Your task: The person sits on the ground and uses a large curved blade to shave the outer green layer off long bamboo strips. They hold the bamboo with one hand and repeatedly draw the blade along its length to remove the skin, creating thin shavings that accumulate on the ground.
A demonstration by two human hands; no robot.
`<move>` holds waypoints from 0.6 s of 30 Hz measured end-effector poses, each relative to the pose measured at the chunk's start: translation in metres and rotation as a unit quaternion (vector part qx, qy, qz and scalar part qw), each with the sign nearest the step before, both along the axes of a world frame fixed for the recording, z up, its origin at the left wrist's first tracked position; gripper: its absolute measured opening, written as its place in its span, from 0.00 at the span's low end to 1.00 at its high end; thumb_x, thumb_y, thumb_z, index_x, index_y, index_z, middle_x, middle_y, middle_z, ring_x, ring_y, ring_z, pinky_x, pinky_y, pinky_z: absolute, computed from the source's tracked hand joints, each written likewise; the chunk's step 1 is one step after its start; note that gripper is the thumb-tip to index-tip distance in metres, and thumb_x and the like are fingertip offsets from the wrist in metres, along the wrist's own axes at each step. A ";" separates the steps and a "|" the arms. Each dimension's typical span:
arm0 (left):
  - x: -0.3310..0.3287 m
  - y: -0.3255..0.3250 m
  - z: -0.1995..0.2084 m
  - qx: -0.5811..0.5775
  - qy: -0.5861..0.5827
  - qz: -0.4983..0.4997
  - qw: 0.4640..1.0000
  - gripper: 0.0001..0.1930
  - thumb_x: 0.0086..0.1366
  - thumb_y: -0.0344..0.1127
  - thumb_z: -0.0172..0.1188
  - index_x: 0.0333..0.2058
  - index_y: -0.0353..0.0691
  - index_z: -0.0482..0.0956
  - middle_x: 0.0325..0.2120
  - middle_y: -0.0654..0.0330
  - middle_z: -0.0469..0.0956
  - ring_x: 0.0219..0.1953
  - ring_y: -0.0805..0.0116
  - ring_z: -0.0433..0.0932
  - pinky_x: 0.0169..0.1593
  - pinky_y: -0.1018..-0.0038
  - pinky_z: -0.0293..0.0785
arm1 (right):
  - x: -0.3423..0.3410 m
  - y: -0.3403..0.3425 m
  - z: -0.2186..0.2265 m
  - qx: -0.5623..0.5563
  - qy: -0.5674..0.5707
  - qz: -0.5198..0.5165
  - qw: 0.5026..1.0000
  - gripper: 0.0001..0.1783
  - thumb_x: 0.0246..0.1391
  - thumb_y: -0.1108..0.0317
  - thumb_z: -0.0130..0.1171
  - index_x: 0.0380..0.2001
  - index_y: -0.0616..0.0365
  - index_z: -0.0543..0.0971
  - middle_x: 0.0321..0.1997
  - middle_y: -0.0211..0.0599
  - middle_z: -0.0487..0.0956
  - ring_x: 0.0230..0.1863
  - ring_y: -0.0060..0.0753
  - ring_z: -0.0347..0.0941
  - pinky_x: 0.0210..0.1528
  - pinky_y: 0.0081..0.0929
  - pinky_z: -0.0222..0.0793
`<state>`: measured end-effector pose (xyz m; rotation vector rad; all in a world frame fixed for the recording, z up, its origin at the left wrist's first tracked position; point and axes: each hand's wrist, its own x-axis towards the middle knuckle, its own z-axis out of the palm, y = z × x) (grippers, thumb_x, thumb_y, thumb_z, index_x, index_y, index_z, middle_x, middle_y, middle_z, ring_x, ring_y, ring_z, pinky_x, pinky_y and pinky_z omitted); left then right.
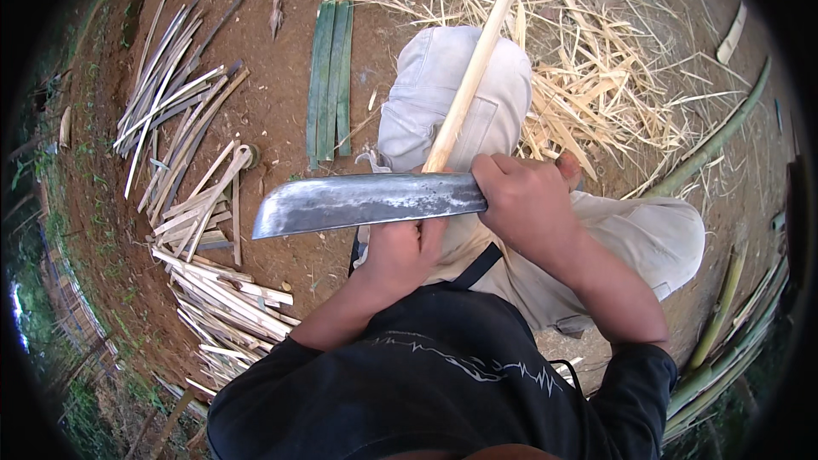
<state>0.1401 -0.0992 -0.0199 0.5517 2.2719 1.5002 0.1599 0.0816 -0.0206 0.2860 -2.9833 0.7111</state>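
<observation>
Had bare brown soil (264,102) underneath, with one heap of pale shavings (609,89) to the right beyond the pale trouser leg (417,77). Counted three green slats (332,77) side by side ahead and one curved green pole (724,138) at right. Found too many overlapping slivers in the piles (217,294) at left to number. Gripped one machete (366,202) in the right hand (524,200), fingers closed around a handle hidden inside the fist, blade pointing left. Saw one pale strip (477,68) crossing the trouser leg, upper end cut off by the view's top edge, lower end lost behind the blade. Had the left hand (396,257) just below the blade, fingers curled but partly covered; could not tell whether closed on the strip.
</observation>
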 end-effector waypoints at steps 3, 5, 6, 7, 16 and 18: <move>0.003 0.009 0.004 -0.042 0.132 0.003 0.990 0.06 0.59 0.25 0.57 0.35 0.29 0.76 0.25 0.46 0.75 0.26 0.50 0.76 0.33 0.59 0.70 | -0.001 -0.004 0.005 -0.009 0.019 -0.003 1.000 0.07 0.41 0.70 0.56 0.19 0.56 0.68 0.17 0.37 0.72 0.17 0.39 0.75 0.19 0.33 0.70; 0.004 0.011 0.006 -0.105 0.273 -0.032 0.956 0.06 0.58 0.26 0.58 0.34 0.29 0.75 0.24 0.46 0.74 0.26 0.48 0.75 0.33 0.58 0.70 | -0.002 -0.002 0.006 -0.007 0.036 -0.007 0.999 0.07 0.41 0.70 0.56 0.19 0.56 0.68 0.16 0.36 0.72 0.16 0.38 0.74 0.19 0.32 0.70; 0.009 0.010 0.002 -0.102 0.237 -0.023 0.966 0.06 0.57 0.27 0.59 0.33 0.30 0.75 0.23 0.47 0.73 0.26 0.46 0.74 0.32 0.58 0.70 | -0.004 -0.001 0.005 -0.004 0.049 -0.010 0.999 0.07 0.41 0.70 0.56 0.18 0.55 0.68 0.16 0.36 0.72 0.16 0.38 0.74 0.19 0.32 0.70; 0.009 0.009 0.003 -0.109 0.248 -0.033 0.962 0.06 0.57 0.25 0.59 0.33 0.29 0.74 0.24 0.46 0.73 0.26 0.46 0.73 0.32 0.57 0.69 | -0.005 0.001 0.004 -0.001 0.061 -0.012 0.998 0.07 0.41 0.70 0.56 0.18 0.55 0.68 0.16 0.35 0.71 0.16 0.38 0.74 0.19 0.32 0.70; -0.006 0.001 0.010 -0.163 0.304 -0.104 0.933 0.08 0.57 0.23 0.57 0.35 0.26 0.73 0.23 0.47 0.72 0.25 0.48 0.73 0.31 0.59 0.69 | -0.012 0.008 -0.008 -0.020 0.069 -0.022 0.997 0.08 0.37 0.73 0.56 0.20 0.55 0.67 0.18 0.36 0.70 0.19 0.41 0.72 0.23 0.37 0.65; -0.008 0.000 0.010 -0.198 0.349 -0.105 0.910 0.09 0.59 0.28 0.58 0.36 0.28 0.75 0.22 0.50 0.74 0.23 0.53 0.76 0.29 0.62 0.73 | -0.012 0.013 -0.008 0.014 0.050 -0.071 0.996 0.06 0.40 0.73 0.57 0.21 0.57 0.69 0.18 0.40 0.72 0.20 0.44 0.73 0.25 0.39 0.66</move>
